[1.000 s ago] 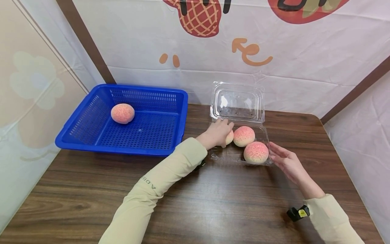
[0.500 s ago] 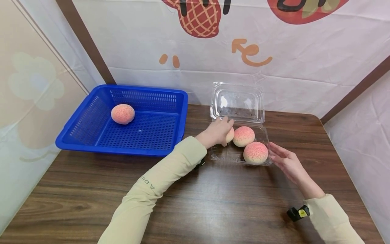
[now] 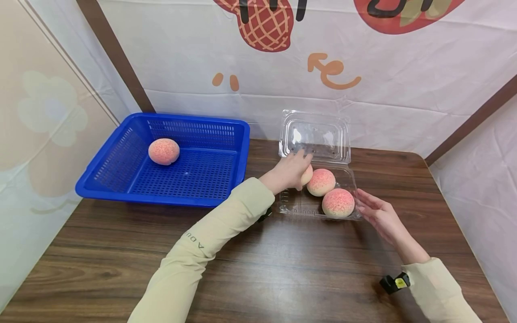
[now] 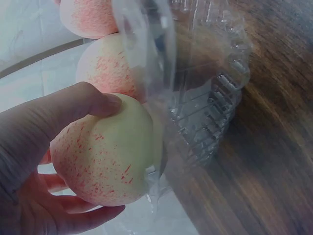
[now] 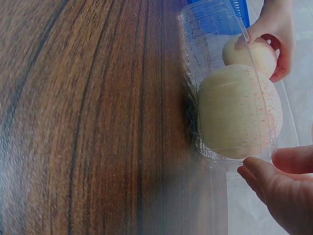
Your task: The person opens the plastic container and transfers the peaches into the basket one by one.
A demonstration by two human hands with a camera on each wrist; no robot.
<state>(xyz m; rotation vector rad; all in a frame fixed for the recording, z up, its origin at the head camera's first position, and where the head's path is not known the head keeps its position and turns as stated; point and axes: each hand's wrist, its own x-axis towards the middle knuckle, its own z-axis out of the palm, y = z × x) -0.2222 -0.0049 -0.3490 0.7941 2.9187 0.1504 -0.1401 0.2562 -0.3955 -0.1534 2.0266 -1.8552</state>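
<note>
Round pink-and-cream peach (image 4: 105, 154), at the far left of a clear plastic box (image 3: 296, 207), is in the curled grip of the left hand (image 3: 287, 172). The right hand (image 3: 381, 215) has its grip pinched on the box's right edge, beside two matching peaches (image 3: 338, 204). Left on the brown wooden desk (image 3: 274, 269) stands a blue basket (image 3: 161, 198).

LH (image 4: 29, 134) grips spkld peach (image 4: 102, 159) | 2 more peaches (image 4: 108, 68) beyond | clr box (image 4: 210, 122) adj.

From my remote seat I see a brown wood-grain counter (image 3: 282, 264) catching soft glare, a creased white cloth (image 3: 173, 49) behind it bearing red drawings (image 3: 266, 27), and a pale flower (image 3: 52, 107) on the beige cloth (image 3: 36, 179) at left.
</note>
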